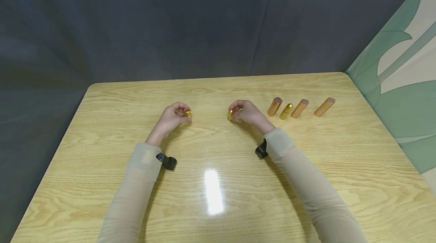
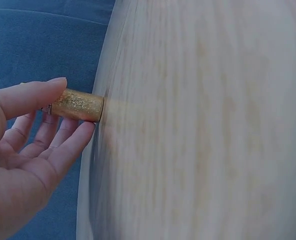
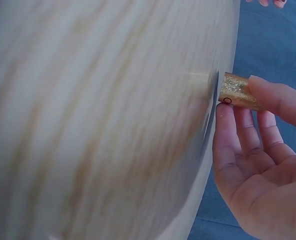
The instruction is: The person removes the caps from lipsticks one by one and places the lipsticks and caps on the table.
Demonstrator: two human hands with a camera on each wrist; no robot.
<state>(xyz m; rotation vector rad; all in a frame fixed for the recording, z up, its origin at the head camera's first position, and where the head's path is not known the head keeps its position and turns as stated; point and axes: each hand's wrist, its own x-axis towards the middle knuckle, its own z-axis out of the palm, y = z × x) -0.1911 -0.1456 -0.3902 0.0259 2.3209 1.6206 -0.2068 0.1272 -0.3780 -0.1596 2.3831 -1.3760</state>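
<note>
On the table's left half, my left hand [image 1: 173, 116] pinches a short gold lipstick base [image 2: 78, 106] between thumb and fingers. Its lower end meets the tabletop in the left wrist view; a narrower collar shows near the thumb. Across a gap to the right, my right hand [image 1: 248, 111] pinches a gold piece that looks like a lipstick cap [image 3: 236, 91]. A small ring-shaped mark shows on its side, and one end is at the wood. Fingers hide part of both pieces.
To the right of my right hand stand a copper faceted tube [image 1: 274, 106], a round-topped gold tube [image 1: 286, 111] and two more copper tubes, the nearer one [image 1: 300, 108] and the farther one [image 1: 324, 106]. A dark curtain [image 1: 170, 27] hangs behind the wooden table [image 1: 211, 144].
</note>
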